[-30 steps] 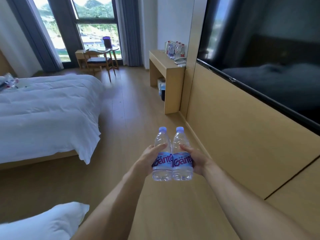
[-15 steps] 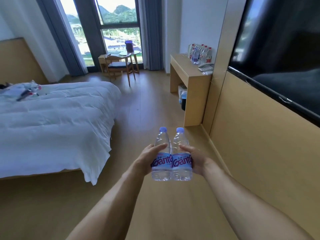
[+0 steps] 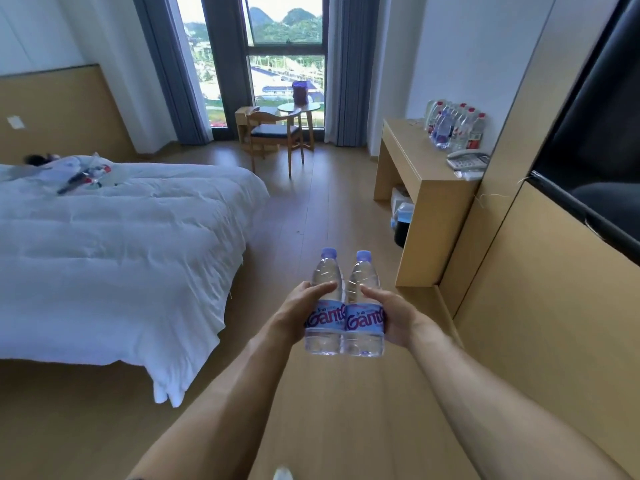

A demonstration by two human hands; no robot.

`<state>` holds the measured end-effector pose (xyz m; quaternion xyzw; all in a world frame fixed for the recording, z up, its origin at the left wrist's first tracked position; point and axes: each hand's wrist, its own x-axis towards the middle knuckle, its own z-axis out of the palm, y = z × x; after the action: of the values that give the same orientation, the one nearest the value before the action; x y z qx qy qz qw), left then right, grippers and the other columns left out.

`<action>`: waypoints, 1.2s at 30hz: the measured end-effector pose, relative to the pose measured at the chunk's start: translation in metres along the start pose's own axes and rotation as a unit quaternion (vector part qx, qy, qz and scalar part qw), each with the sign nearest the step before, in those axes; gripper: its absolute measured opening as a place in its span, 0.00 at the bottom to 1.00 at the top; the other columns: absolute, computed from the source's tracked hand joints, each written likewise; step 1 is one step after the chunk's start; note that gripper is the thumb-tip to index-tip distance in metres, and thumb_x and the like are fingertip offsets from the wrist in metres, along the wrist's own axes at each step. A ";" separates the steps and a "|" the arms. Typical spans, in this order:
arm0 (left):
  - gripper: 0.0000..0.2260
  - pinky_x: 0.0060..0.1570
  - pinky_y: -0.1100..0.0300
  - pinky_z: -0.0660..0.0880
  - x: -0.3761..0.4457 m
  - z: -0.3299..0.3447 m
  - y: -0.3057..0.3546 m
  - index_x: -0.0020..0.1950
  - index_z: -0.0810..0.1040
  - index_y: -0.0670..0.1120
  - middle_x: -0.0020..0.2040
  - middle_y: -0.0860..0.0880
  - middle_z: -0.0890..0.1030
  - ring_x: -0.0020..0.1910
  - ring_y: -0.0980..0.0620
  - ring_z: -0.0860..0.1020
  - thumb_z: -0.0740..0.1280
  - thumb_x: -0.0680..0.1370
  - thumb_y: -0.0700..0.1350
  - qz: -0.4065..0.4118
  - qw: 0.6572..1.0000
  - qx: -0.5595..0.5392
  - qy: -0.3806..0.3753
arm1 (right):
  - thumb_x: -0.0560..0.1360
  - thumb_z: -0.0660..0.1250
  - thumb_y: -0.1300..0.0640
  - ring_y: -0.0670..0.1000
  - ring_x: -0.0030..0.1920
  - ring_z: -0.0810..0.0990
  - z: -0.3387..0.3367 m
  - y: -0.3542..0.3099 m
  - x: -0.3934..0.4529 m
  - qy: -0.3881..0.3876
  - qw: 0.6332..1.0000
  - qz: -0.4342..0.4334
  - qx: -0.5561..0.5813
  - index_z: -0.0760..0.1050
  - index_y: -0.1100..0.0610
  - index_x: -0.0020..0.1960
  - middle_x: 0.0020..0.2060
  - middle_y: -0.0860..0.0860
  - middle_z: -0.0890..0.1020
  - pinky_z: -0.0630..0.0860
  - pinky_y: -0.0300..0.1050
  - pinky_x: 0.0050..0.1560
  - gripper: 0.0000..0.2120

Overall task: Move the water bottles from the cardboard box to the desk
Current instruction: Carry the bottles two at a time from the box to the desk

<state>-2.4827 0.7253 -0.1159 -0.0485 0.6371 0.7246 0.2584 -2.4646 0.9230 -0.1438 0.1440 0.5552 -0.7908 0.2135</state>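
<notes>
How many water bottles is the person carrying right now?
2. The left hand grips the left bottle; the right hand grips the right bottle, side by side. More bottles already stand on the desk, overlapping, so uncountable.

Single head-worn wide-angle view, facing forward and down the room toward the window (image 3: pixel 284 64). Hands (image 3: pixel 298 306) nearest the lens (forearms fill the lower frame); desk (image 3: pixel 412 161) farther off, right.
</notes>
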 end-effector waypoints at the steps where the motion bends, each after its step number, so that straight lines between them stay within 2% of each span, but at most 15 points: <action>1: 0.24 0.45 0.51 0.84 0.015 -0.001 0.004 0.67 0.67 0.41 0.58 0.35 0.79 0.41 0.45 0.83 0.73 0.78 0.48 0.000 1.000 -0.003 -0.007 | 0.79 0.67 0.49 0.67 0.64 0.78 -0.005 -0.007 0.013 0.007 1.000 0.002 -0.001 0.69 0.58 0.72 0.63 0.67 0.79 0.72 0.65 0.69 0.25; 3: 0.24 0.45 0.50 0.84 0.049 -0.004 0.013 0.67 0.67 0.41 0.58 0.35 0.79 0.42 0.44 0.84 0.73 0.78 0.48 -0.004 1.000 0.001 -0.017 | 0.80 0.66 0.49 0.68 0.67 0.75 -0.015 -0.022 0.040 0.021 1.000 0.002 -0.005 0.68 0.58 0.72 0.64 0.68 0.78 0.70 0.66 0.70 0.24; 8: 0.19 0.48 0.48 0.83 0.150 -0.014 0.047 0.64 0.70 0.42 0.55 0.36 0.81 0.44 0.43 0.84 0.72 0.79 0.48 -0.011 0.999 0.001 -0.037 | 0.80 0.66 0.49 0.68 0.66 0.77 -0.034 -0.068 0.121 0.048 0.999 -0.008 -0.009 0.67 0.59 0.73 0.63 0.68 0.79 0.71 0.65 0.69 0.25; 12: 0.23 0.55 0.42 0.81 0.233 -0.030 0.090 0.67 0.69 0.40 0.62 0.32 0.79 0.50 0.39 0.82 0.73 0.78 0.48 -0.031 0.999 0.006 -0.039 | 0.79 0.66 0.47 0.67 0.65 0.78 -0.039 -0.114 0.191 0.064 0.998 -0.004 -0.002 0.66 0.58 0.73 0.62 0.67 0.80 0.72 0.65 0.69 0.27; 15: 0.22 0.53 0.44 0.81 0.287 -0.041 0.126 0.67 0.70 0.39 0.59 0.32 0.80 0.48 0.39 0.82 0.72 0.79 0.47 -0.035 0.998 0.006 -0.056 | 0.79 0.66 0.47 0.67 0.64 0.78 -0.041 -0.148 0.239 0.072 0.997 -0.015 0.008 0.66 0.58 0.74 0.61 0.67 0.80 0.74 0.64 0.68 0.28; 20: 0.17 0.40 0.51 0.84 0.366 -0.053 0.171 0.63 0.72 0.40 0.51 0.36 0.81 0.38 0.44 0.83 0.72 0.79 0.46 -0.042 0.996 0.020 -0.075 | 0.81 0.65 0.49 0.66 0.61 0.80 -0.045 -0.198 0.304 0.082 0.996 -0.027 0.036 0.67 0.60 0.73 0.60 0.68 0.80 0.78 0.61 0.61 0.25; 23: 0.19 0.36 0.53 0.84 0.410 -0.058 0.189 0.63 0.70 0.41 0.52 0.36 0.81 0.37 0.46 0.84 0.72 0.78 0.47 -0.037 0.997 0.023 -0.065 | 0.82 0.64 0.50 0.67 0.61 0.80 -0.053 -0.222 0.342 0.077 0.995 -0.036 0.046 0.68 0.58 0.73 0.61 0.67 0.80 0.78 0.62 0.60 0.23; 26: 0.23 0.44 0.49 0.84 0.454 -0.062 0.201 0.66 0.68 0.41 0.58 0.34 0.81 0.42 0.44 0.83 0.73 0.78 0.48 -0.034 0.997 0.034 -0.057 | 0.82 0.63 0.51 0.68 0.62 0.79 -0.062 -0.243 0.381 0.076 0.995 -0.034 0.046 0.68 0.58 0.73 0.63 0.67 0.78 0.76 0.64 0.63 0.22; 29: 0.24 0.48 0.47 0.83 0.498 -0.066 0.213 0.67 0.69 0.40 0.58 0.34 0.81 0.44 0.42 0.83 0.73 0.77 0.49 -0.030 0.998 0.034 -0.044 | 0.82 0.63 0.51 0.64 0.56 0.82 -0.075 -0.263 0.423 0.069 0.996 -0.031 0.044 0.69 0.58 0.73 0.62 0.67 0.79 0.78 0.61 0.59 0.21; 33: 0.25 0.59 0.37 0.79 0.565 -0.068 0.234 0.69 0.69 0.38 0.62 0.31 0.79 0.52 0.35 0.82 0.73 0.78 0.48 -0.028 0.999 0.038 -0.023 | 0.81 0.64 0.50 0.62 0.52 0.83 -0.093 -0.294 0.489 0.060 0.997 -0.018 0.043 0.70 0.58 0.72 0.59 0.65 0.82 0.81 0.58 0.54 0.22; 36: 0.25 0.61 0.34 0.76 0.617 -0.068 0.256 0.69 0.69 0.38 0.63 0.30 0.78 0.58 0.31 0.80 0.73 0.78 0.46 -0.024 0.999 0.023 0.009 | 0.82 0.63 0.50 0.63 0.56 0.81 -0.111 -0.328 0.542 0.041 0.999 -0.003 0.035 0.70 0.60 0.72 0.61 0.66 0.80 0.77 0.61 0.60 0.23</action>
<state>-3.1440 0.8400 -0.1446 -0.0645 0.6546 0.7030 0.2705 -3.0985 1.0263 -0.1660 0.1821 0.5356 -0.8040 0.1831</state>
